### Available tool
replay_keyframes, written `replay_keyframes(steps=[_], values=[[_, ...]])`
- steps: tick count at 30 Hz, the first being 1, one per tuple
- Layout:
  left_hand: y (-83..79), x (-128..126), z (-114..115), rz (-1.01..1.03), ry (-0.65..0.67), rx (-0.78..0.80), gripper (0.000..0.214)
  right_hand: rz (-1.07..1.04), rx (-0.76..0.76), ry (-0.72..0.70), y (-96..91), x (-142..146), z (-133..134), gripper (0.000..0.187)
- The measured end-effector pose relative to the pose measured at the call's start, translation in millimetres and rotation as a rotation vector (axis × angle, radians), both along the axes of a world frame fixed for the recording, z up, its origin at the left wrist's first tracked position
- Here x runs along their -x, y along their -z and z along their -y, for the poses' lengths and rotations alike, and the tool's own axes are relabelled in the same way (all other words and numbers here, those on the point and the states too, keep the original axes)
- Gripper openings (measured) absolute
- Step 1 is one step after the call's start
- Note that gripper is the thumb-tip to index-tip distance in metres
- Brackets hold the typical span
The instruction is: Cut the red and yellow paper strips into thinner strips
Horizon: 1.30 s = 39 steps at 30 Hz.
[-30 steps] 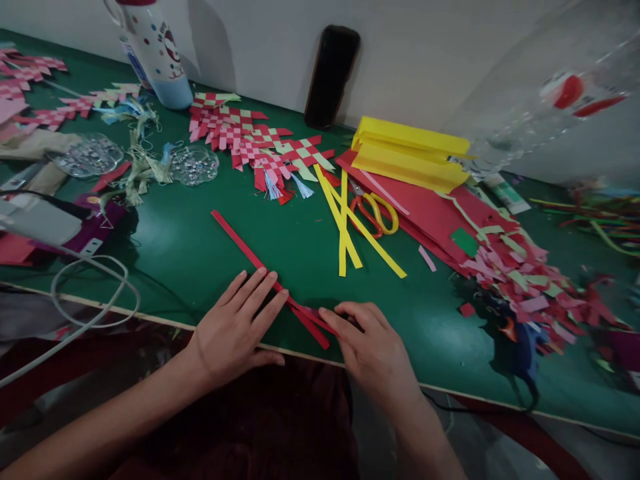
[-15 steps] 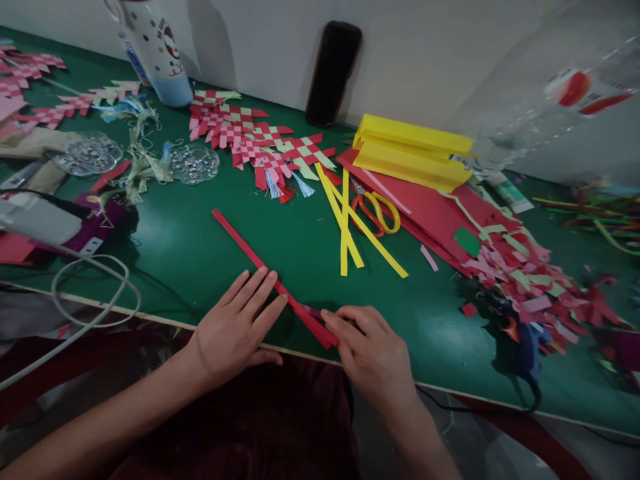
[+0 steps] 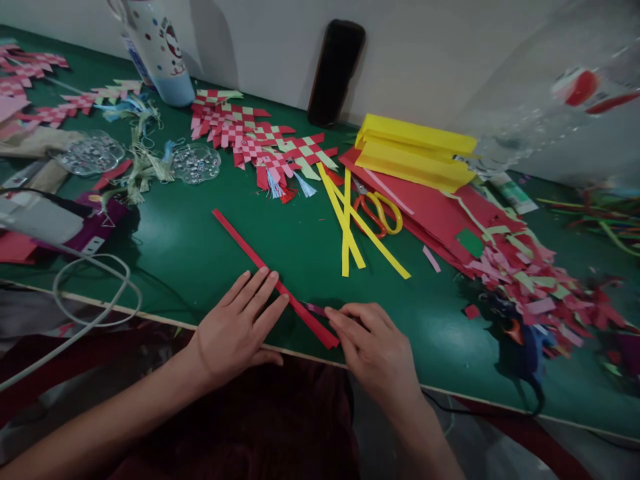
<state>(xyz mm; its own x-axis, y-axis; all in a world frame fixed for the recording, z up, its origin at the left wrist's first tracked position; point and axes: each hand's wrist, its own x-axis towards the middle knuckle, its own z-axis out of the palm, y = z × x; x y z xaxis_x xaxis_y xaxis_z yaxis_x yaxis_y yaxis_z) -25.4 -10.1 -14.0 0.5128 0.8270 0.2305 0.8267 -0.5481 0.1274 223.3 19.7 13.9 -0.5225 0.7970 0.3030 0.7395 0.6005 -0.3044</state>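
Note:
A folded strip of red paper (image 3: 240,238) lies slantwise on the green table, its layers parted at the near right end. My left hand (image 3: 240,323) rests flat over its middle, fingers stretched out, pressing it down. Closed around a slim purple craft knife (image 3: 316,309) is my right hand (image 3: 377,347). The knife's thin tip meets the strip's edge just right of my left fingers. Most of the knife's handle is hidden in my palm.
Yellow paper strips (image 3: 346,227) and scissors (image 3: 384,213) lie beyond my hands. Red sheets (image 3: 425,220) and paper scraps (image 3: 540,287) cover the right. Woven paper pieces (image 3: 255,137), a bottle (image 3: 167,60) and a phone (image 3: 336,73) stand or lie along the back. A cable (image 3: 95,320) loops at left.
My right hand has shifted slightly right with the craft knife, whose tip has drawn a little out from the red strip. My left hand stays put.

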Motion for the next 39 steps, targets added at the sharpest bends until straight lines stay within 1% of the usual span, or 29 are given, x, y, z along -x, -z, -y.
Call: replay_keyframes(steps=[7, 16, 24, 31, 39], values=[[-1.0, -1, -1, 0.011, -0.009, -0.002, 0.091, -0.016, 0.018, -0.048, -3.5, -2, -5, 0.023], [-1.5, 0, 0, -0.01, -0.017, 0.004, 0.094, -0.022, 0.053, -0.059, -7.2, -7, -5, 0.022], [-2.3, -1, -1, 0.0, -0.026, 0.016, 0.094, -0.034, 0.06, -0.072, -6.0, -7, -7, 0.021], [-1.2, -1, 0, 0.002, -0.028, 0.007, 0.094, -0.088, 0.098, -0.085, -5.5, -14, -5, 0.022], [-2.0, 0, 0, 0.002, -0.023, 0.015, 0.093, -0.046, 0.085, -0.085, -4.2, -10, -5, 0.023]])
